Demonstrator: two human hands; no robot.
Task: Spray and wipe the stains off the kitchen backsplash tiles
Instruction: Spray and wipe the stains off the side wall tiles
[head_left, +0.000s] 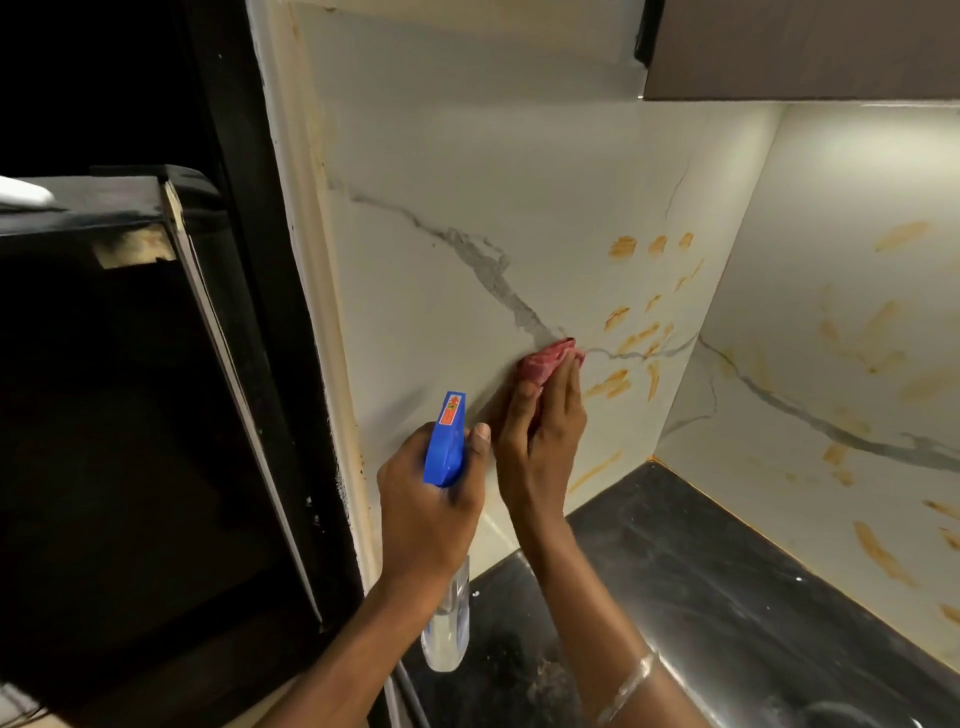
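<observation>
Head view: left hand (426, 504) gripped spray bottle (445, 452) round its blue head, nozzle toward backsplash (467, 171). Right hand (540, 436) pressed red cloth (545, 359) with flat fingers on the tile, just left of orange stains (615, 385). Black counter (717, 582) lay below.

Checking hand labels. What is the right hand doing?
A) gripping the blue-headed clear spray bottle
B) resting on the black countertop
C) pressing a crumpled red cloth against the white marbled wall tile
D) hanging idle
C: the right hand presses the crumpled red cloth against the white marbled wall tile; the left hand grips the blue-headed clear spray bottle.
</observation>
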